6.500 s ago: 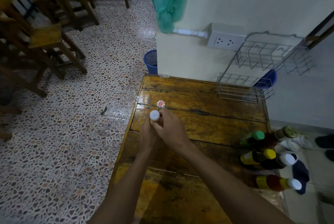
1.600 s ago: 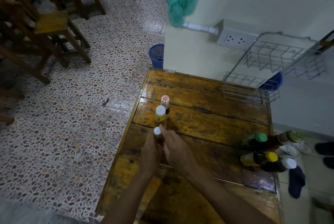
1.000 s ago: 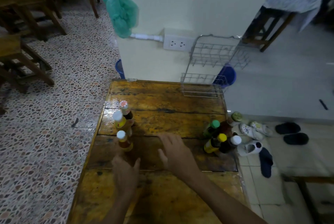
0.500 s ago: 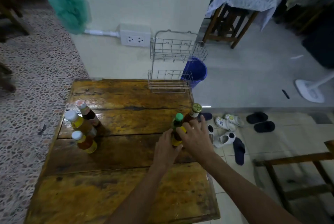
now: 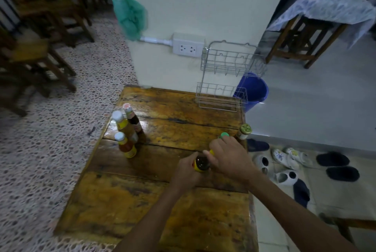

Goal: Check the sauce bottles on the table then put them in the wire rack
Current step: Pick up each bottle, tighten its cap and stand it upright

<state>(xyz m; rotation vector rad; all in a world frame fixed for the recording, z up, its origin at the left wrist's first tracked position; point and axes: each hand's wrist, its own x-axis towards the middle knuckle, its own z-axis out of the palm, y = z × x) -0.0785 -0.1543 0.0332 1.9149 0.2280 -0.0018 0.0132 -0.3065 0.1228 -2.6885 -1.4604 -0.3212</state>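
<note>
A moment ago both hands were just reaching into the cluster of bottles at the right edge of the tabletop (image 5: 166,207); now they have drawn one out toward the middle. The left hand (image 5: 186,172) curls round the body of a dark sauce bottle (image 5: 201,163), and the right hand (image 5: 227,158) closes over its yellow cap, which peeks out by the thumb. That looks like a cap check, so the checking step has moved on to a fourth bottle. Three bottles now stand together near the left edge: a pink-capped bottle (image 5: 131,117) of dark sauce, a tall white-capped bottle (image 5: 122,124) with a yellow label, and a shorter white-capped bottle (image 5: 125,145) of orange-red sauce. Earlier there were only two there, so the checked group has grown.

Behind the right hand, a green cap (image 5: 224,135) and a jar with a gold lid (image 5: 244,129) wait at the right edge. The wire rack (image 5: 221,97) stands at the far right corner against the wall, two tiers of thin metal grid, with no bottle in it yet.

The bottles look like smooth glass or plastic with narrow necks and glossy labels. The tabletop is worn, varnished planks, shiny in patches, with dark gaps between the boards.
</note>
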